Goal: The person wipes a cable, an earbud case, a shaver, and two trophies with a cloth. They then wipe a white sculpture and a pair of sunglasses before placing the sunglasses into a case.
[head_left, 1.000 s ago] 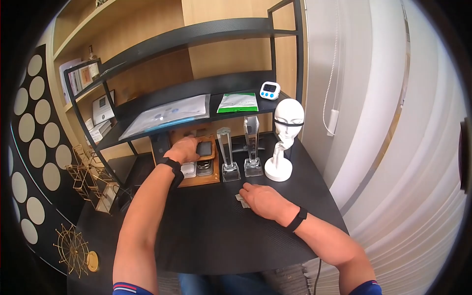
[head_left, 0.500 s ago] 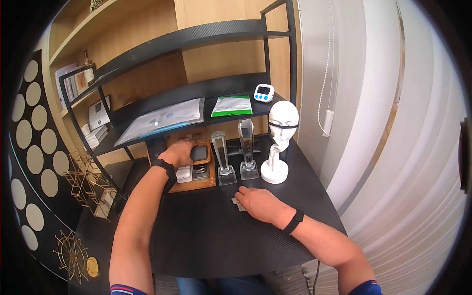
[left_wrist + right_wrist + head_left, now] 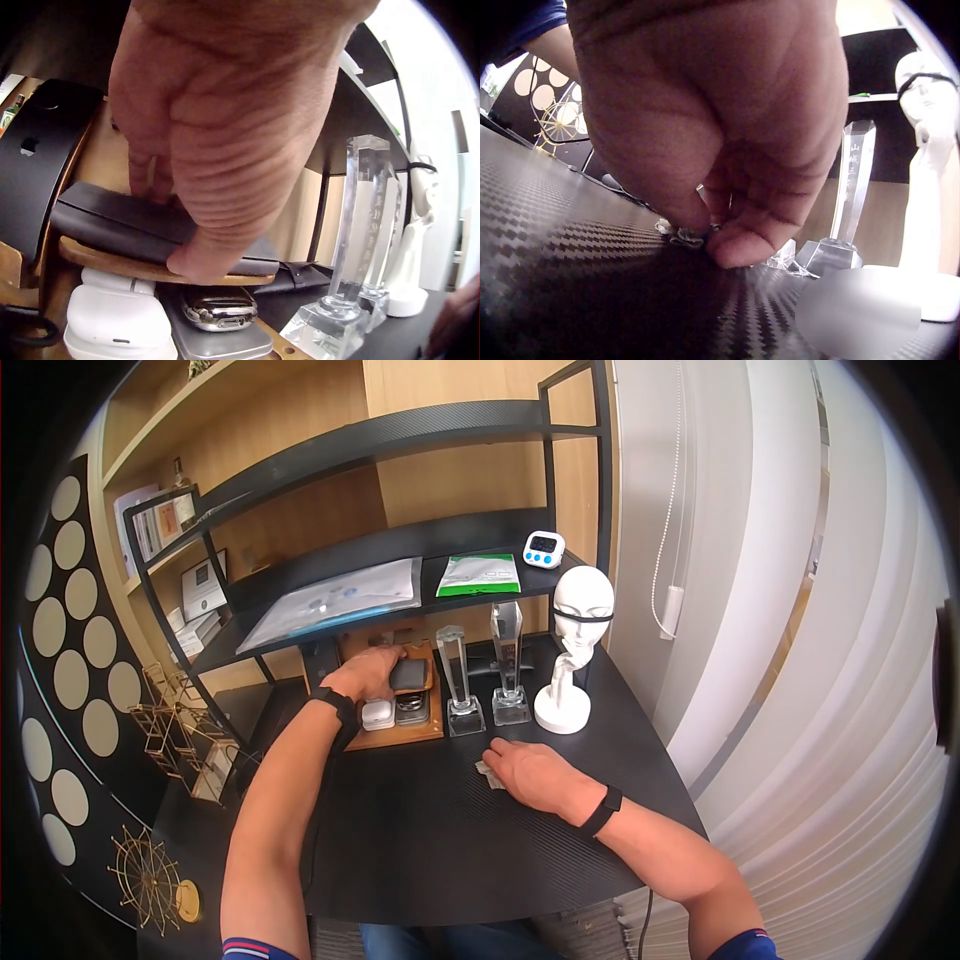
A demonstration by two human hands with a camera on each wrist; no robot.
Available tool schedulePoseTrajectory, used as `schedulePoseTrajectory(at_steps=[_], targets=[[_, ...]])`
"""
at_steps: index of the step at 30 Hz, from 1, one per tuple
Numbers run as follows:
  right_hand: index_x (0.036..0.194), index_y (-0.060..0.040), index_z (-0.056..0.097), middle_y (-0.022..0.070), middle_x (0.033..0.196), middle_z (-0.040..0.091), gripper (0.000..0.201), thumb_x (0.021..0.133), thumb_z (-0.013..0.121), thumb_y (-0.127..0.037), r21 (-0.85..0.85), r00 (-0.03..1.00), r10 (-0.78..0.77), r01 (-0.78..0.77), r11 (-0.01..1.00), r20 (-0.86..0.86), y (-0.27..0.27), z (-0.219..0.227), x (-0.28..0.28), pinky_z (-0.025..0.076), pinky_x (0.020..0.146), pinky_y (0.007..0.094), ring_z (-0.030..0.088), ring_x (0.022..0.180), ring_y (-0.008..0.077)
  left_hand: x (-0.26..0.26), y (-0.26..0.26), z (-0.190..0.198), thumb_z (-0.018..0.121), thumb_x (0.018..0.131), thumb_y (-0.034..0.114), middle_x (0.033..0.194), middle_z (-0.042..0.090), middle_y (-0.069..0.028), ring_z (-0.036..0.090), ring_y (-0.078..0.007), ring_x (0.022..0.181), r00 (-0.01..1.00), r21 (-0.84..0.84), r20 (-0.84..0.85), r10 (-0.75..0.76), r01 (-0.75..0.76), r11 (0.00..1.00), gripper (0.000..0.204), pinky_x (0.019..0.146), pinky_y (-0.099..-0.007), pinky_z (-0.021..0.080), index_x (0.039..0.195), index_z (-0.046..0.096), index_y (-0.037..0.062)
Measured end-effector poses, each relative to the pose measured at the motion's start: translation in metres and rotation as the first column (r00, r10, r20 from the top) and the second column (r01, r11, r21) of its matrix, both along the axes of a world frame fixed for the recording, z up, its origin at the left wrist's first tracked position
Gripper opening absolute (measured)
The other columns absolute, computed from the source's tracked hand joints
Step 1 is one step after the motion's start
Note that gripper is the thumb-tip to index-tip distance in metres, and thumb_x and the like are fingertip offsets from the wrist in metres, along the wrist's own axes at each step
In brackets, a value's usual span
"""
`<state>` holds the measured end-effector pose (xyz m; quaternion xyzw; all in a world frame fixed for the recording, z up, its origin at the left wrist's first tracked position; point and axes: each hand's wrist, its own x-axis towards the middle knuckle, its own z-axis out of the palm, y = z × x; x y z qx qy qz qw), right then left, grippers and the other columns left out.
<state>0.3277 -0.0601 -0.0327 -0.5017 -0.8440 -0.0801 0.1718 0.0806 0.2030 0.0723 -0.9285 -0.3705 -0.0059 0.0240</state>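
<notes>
My left hand (image 3: 365, 674) reaches into a wooden desk organizer (image 3: 402, 736) under the shelf. In the left wrist view its thumb lies at the front of a long dark case (image 3: 124, 225) and its fingers go down behind it, pinching it above a wooden ledge (image 3: 112, 259). Below sit a white earbud case (image 3: 120, 319) and a silver watch (image 3: 221, 309) on a grey tin. My right hand (image 3: 538, 774) rests low on the black desk, pinching a crumpled pale cloth or tissue (image 3: 487, 774) between thumb and fingers; most of it is hidden.
Two crystal trophies (image 3: 457, 685) and a white mannequin head stand (image 3: 562, 705) stand right of the organizer. A black phone (image 3: 56, 150) leans at its left. The shelf above carries plastic folders (image 3: 340, 600), a green-and-white packet (image 3: 480, 575) and a timer (image 3: 543, 549). Gold wire ornaments (image 3: 150, 875) stand left.
The head view has shifted slightly. Both hands stay at about the same places, the left at the dark case and the right at the crumpled cloth or tissue.
</notes>
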Motion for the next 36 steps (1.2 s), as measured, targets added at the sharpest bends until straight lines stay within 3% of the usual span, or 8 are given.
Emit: schedulePoseTrajectory(at_steps=[5,12,14,21,26,32,33,36], targets=[[0.116,-0.0001,0.068,0.0154,0.110,0.067,0.023,0.094,0.066,-0.006,0.026,1.000,0.002,-0.003,1.000,0.016,-0.001,0.001,0.000,0.061,0.088,0.0422,0.074,0.101,0.0323,-0.002,-0.005,-0.007,0.092,0.072,0.013,0.146,0.063,-0.0221,0.057,-0.0414,0.141,0.982,0.100,0.104,-0.158,0.147,0.984,0.081,0.122,-0.0454,0.046,0.146,0.059,0.0028],[0.121,-0.0003,0.068,0.0159,0.113,0.068,0.029,0.092,0.066,-0.004,0.013,1.000,0.002,-0.002,1.000,0.018,-0.003,0.005,-0.001,0.062,0.088,0.0427,0.075,0.102,0.0325,0.003,-0.026,-0.004,0.089,0.073,0.011,0.146,0.062,-0.0225,0.055,-0.0429,0.142,0.970,0.128,0.145,-0.197,0.180,0.975,0.078,0.124,-0.0468,0.044,0.144,0.059,0.0026],[0.121,-0.0001,0.068,0.0159,0.113,0.068,0.029,0.092,0.066,-0.003,0.008,1.000,0.002,-0.002,1.000,0.008,-0.002,0.004,0.000,0.062,0.089,0.0431,0.075,0.103,0.0330,0.003,-0.036,-0.002,0.089,0.072,0.009,0.137,0.064,-0.0181,0.058,-0.0411,0.137,0.943,0.285,0.201,-0.265,0.202,0.937,0.072,0.119,-0.0492,0.048,0.139,0.062,0.0032],[0.118,-0.0003,0.068,0.0162,0.113,0.068,0.026,0.092,0.066,-0.002,-0.008,1.000,-0.004,0.003,1.000,-0.008,-0.004,0.007,-0.001,0.062,0.088,0.0451,0.075,0.102,0.0346,-0.005,-0.081,0.017,0.088,0.074,0.014,0.134,0.064,-0.0201,0.060,-0.0420,0.130,0.950,0.287,0.227,-0.213,0.143,0.947,0.071,0.116,-0.0483,0.050,0.138,0.062,0.0011],[0.116,-0.0010,0.069,0.0159,0.111,0.068,0.023,0.094,0.064,-0.002,-0.010,1.000,0.005,-0.005,1.000,-0.026,-0.003,0.006,-0.001,0.063,0.084,0.0460,0.075,0.098,0.0359,-0.025,-0.124,0.007,0.088,0.074,0.022,0.128,0.066,-0.0189,0.062,-0.0415,0.126,0.955,0.206,0.237,-0.176,0.128,0.970,0.068,0.109,-0.0480,0.053,0.134,0.065,0.0012],[0.113,-0.0001,0.069,0.0167,0.109,0.069,0.020,0.095,0.063,-0.002,-0.005,1.000,-0.009,0.008,1.000,-0.027,-0.003,0.009,-0.002,0.062,0.085,0.0469,0.075,0.099,0.0374,-0.050,-0.165,-0.049,0.090,0.077,0.026,0.134,0.068,-0.0213,0.062,-0.0400,0.132,0.955,-0.071,0.231,-0.188,0.209,0.975,0.075,0.116,-0.0454,0.050,0.141,0.062,-0.0012],[0.113,-0.0001,0.069,0.0167,0.109,0.069,0.020,0.095,0.063,-0.002,-0.007,1.000,0.003,-0.004,1.000,-0.023,-0.004,0.009,-0.002,0.062,0.085,0.0469,0.075,0.099,0.0374,-0.051,-0.168,-0.056,0.088,0.081,0.025,0.139,0.066,-0.0205,0.061,-0.0387,0.136,0.972,-0.164,0.163,-0.171,0.198,0.966,0.076,0.119,-0.0442,0.048,0.146,0.060,-0.0019],[0.111,0.0001,0.069,0.0173,0.108,0.069,0.016,0.096,0.064,-0.005,0.017,1.000,-0.001,0.001,1.000,-0.030,-0.005,0.010,-0.002,0.062,0.085,0.0471,0.074,0.098,0.0381,-0.062,-0.174,-0.068,0.086,0.085,0.025,0.144,0.064,-0.0190,0.059,-0.0375,0.139,0.945,-0.211,0.298,-0.135,0.203,0.956,0.075,0.122,-0.0435,0.046,0.150,0.059,-0.0013]])
